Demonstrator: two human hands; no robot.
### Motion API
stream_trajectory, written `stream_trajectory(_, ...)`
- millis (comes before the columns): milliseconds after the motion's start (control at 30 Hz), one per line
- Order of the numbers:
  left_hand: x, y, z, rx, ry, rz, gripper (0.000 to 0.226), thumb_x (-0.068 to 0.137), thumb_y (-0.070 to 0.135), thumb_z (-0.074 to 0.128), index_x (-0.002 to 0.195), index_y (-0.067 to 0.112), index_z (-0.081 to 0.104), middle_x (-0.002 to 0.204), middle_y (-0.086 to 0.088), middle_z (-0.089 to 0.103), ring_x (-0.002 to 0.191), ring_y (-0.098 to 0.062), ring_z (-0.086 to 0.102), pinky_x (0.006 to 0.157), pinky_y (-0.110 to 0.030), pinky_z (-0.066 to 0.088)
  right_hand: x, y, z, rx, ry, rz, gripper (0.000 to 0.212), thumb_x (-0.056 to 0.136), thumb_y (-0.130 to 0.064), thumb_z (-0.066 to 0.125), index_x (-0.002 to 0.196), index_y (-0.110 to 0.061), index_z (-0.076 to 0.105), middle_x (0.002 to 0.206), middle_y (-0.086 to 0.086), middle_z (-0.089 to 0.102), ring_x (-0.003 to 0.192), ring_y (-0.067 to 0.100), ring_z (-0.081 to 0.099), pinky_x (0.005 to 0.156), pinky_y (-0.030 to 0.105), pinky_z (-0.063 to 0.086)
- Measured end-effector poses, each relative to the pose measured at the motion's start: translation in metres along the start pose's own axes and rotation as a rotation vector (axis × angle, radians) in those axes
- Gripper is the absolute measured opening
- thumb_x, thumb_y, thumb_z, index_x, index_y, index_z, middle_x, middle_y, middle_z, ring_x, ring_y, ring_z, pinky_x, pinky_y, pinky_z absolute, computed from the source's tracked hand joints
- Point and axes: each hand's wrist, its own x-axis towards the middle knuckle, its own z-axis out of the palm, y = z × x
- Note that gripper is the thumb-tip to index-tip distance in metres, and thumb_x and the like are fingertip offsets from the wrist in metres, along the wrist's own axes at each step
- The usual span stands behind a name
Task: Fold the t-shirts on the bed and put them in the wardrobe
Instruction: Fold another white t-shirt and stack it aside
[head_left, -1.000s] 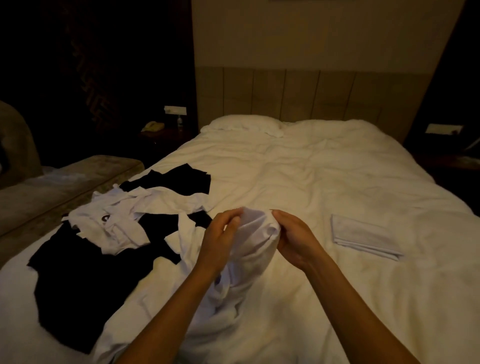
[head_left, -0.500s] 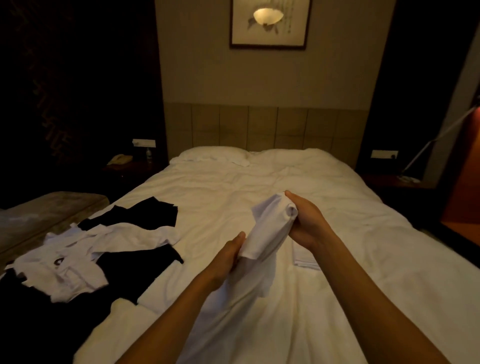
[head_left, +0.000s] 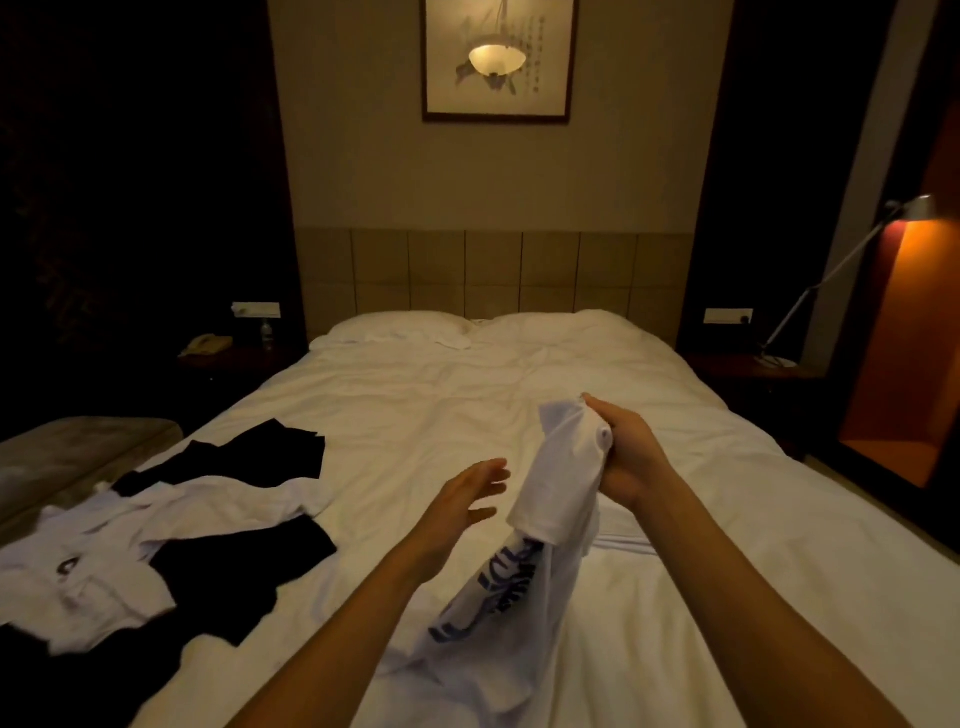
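My right hand (head_left: 626, 452) grips a bunched part of a white t-shirt with blue lettering (head_left: 524, 561), lifted above the white bed (head_left: 467, 410); the rest of the shirt hangs down to the bedding between my forearms. My left hand (head_left: 462, 501) hovers just left of the shirt with fingers spread, touching nothing. A pile of white and black t-shirts (head_left: 156, 540) lies on the bed's left side. A folded white garment (head_left: 623, 545) peeks out behind the held shirt under my right wrist.
Pillows (head_left: 395, 330) lie at the headboard. A bench (head_left: 67, 457) stands left of the bed, with a nightstand and phone (head_left: 205, 344) behind it. On the right are a lit desk lamp (head_left: 831, 280) and an orange alcove (head_left: 909, 353).
My left hand has let go of the white t-shirt and opened. My right hand has carried the bunched shirt up and to the right; the blue lettering now shows. The view tilted upward.
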Motion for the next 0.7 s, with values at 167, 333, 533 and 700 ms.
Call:
stream_trajectory(167, -0.004, -0.003, 0.035, -0.125, -0.062, -0.134, 0.048, 0.096, 0.051, 0.04, 0.129, 0.022, 0.057, 0.123, 0.003, 0.065, 0.119, -0.016, 0.059, 0.097, -0.027, 0.049, -0.01, 0.0, 0.001, -0.024, 0.018, 0.024, 0.054, 0.098, -0.032, 0.049, 0.046, -0.017, 0.056, 0.046, 0.0, 0.046, 0.041, 0.013, 0.05, 0.047, 0.021, 0.048)
stream_trajectory(333, -0.008, -0.016, 0.043, -0.159, -0.119, -0.166, 0.03, 0.092, 0.044, 0.053, 0.101, 0.019, 0.067, 0.103, 0.006, 0.071, 0.088, -0.007, 0.067, 0.078, -0.02, 0.053, -0.007, -0.018, -0.017, -0.051, 0.04, 0.051, 0.03, 0.074, -0.04, 0.072, 0.06, -0.016, 0.062, 0.056, 0.003, 0.057, 0.051, 0.015, 0.059, 0.055, 0.024, 0.053)
stream_trajectory(533, 0.012, 0.012, 0.026, 0.058, 0.137, 0.051, 0.038, 0.099, 0.028, 0.055, 0.067, 0.009, 0.066, 0.066, -0.003, 0.067, 0.062, -0.014, 0.062, 0.063, -0.025, 0.046, 0.003, -0.022, -0.039, -0.266, 0.207, -0.048, 0.056, 0.069, -0.034, 0.084, 0.109, 0.002, 0.067, 0.106, 0.023, 0.068, 0.098, 0.036, 0.067, 0.093, 0.041, 0.052)
stream_trajectory(700, 0.02, 0.056, 0.004, 0.394, 0.207, 0.288, 0.048, 0.101, 0.03, 0.052, 0.058, 0.017, 0.036, 0.05, 0.001, 0.034, 0.048, -0.011, 0.034, 0.053, -0.026, 0.028, 0.01, -0.014, -0.031, -0.85, 0.464, -0.125, 0.028, 0.095, -0.031, 0.062, 0.086, -0.005, 0.066, 0.094, 0.016, 0.068, 0.076, 0.024, 0.062, 0.067, 0.037, 0.053)
